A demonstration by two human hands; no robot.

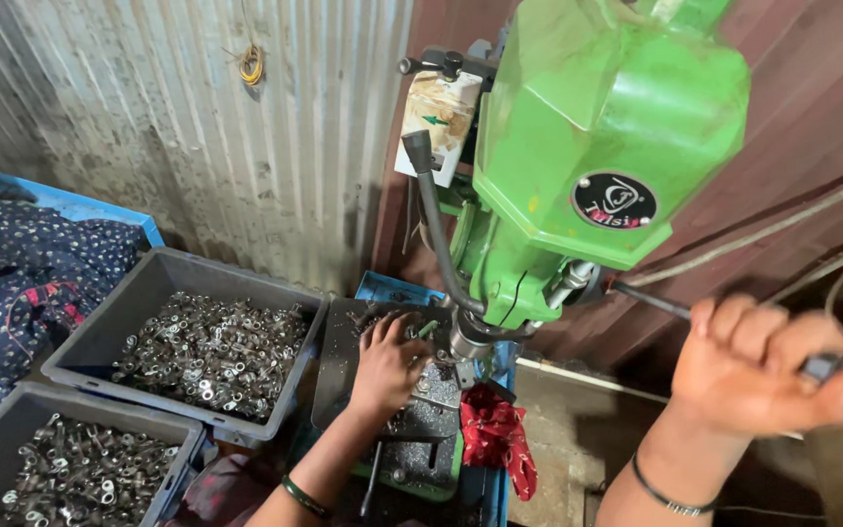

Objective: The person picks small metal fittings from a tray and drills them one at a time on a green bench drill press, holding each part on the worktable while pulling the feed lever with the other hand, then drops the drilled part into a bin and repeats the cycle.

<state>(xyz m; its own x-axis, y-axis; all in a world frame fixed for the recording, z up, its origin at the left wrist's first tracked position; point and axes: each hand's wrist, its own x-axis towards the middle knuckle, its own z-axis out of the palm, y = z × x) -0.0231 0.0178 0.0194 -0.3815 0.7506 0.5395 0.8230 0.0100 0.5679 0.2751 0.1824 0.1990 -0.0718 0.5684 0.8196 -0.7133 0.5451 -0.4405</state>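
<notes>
Green drill press (578,146) stands over its work table (412,420); the left hand (387,366) presses flat, fingers spread, near the table's far edge, while the right hand (763,366) is clenched round the feed handle (651,303).

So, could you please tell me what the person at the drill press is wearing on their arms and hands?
Both forearms are bare, with no sleeves or gloves in view. The left hand has a green bangle around the wrist. The right hand has a thin dark bangle at the wrist. No rings can be made out.
</notes>
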